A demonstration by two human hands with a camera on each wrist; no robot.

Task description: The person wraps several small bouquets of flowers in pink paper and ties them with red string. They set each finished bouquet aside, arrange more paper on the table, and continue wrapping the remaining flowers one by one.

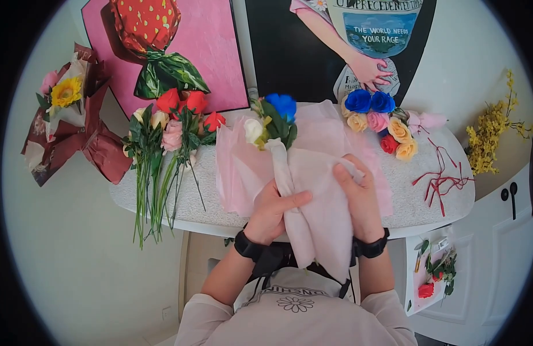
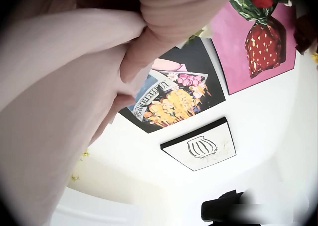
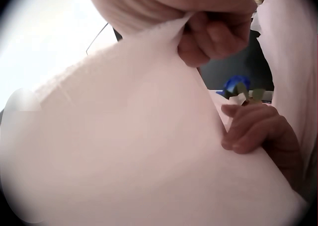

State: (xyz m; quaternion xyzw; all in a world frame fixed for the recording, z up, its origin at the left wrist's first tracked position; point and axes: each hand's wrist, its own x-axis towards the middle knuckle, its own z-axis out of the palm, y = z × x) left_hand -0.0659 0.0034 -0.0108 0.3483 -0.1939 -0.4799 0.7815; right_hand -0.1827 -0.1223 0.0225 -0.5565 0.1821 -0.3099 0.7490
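My left hand point(image 1: 270, 212) grips a small bouquet wrapped in pale pink wrapping paper point(image 1: 321, 222), its thumb lying across the fold. From the top of the wrap stand a blue rose point(image 1: 282, 107), a white rose point(image 1: 254, 131) and green leaves; the stems are hidden inside. My right hand point(image 1: 360, 199) pinches the paper's right edge between thumb and fingers, as the right wrist view shows, where the sheet point(image 3: 134, 116) stretches across toward the left hand point(image 3: 263, 131). Under the bouquet, more pink paper sheets point(image 1: 237, 167) lie on the white table point(image 1: 220, 219).
Red, pink and cream roses point(image 1: 172, 135) with long stems lie at the left. Blue, peach and red roses point(image 1: 387, 124) lie at the right, with red ties point(image 1: 439, 181) near them. A brown-wrapped bouquet point(image 1: 76, 124) is far left. Paintings point(image 1: 214, 40) stand behind; yellow flowers point(image 1: 491, 135) far right.
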